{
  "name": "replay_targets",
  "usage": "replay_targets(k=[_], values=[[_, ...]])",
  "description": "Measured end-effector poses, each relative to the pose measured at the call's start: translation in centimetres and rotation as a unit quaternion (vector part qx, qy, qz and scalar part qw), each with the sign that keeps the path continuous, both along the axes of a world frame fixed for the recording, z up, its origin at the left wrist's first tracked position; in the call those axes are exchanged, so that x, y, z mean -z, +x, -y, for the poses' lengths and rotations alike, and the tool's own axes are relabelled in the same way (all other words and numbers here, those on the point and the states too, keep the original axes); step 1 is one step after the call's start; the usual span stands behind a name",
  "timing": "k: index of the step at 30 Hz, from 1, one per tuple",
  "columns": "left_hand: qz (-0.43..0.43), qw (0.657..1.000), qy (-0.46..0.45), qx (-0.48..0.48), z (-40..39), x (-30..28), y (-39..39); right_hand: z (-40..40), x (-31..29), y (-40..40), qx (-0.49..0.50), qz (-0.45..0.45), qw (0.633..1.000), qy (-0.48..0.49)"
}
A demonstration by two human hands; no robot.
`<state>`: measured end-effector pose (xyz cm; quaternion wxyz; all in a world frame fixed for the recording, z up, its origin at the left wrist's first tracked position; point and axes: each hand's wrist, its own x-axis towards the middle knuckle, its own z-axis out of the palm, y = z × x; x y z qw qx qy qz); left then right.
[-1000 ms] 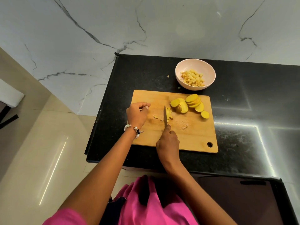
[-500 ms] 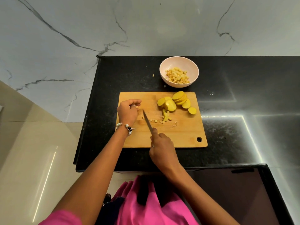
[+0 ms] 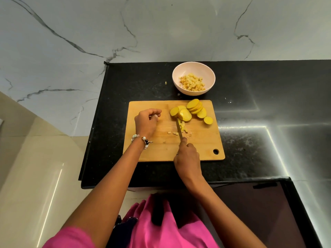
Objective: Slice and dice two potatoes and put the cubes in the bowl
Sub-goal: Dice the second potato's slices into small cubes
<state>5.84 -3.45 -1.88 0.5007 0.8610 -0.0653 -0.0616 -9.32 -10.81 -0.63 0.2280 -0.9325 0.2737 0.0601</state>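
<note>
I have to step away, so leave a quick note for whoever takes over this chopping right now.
Right hand grips the knife, blade down among a few cubes mid-board.
Left hand is curled on the cutting board, holding nothing that shows.
Done: a batch of cubes sits in the bowl.
Left: dice the slices at the board's far right, then move all cubes to the bowl.

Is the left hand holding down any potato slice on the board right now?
No: the left hand sits curled on bare cutting board, apart from the potato slices, while the right hand works the knife.
</note>
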Motion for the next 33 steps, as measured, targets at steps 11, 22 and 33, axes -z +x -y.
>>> replay_targets(k=[11,22,33], values=[[0.117,0.910,0.265,0.298,4.8,0.1,2.7,2.0,0.1,-2.2,0.022,0.031,0.999,-0.001],[0.129,0.950,0.199,0.206,3.2,1.1,2.8,0.3,0.4,-1.4,-0.013,0.078,0.997,0.014],[0.059,0.982,0.103,0.147,-0.7,0.8,1.8,-1.2,1.2,1.0,0.021,0.071,0.997,-0.010]])
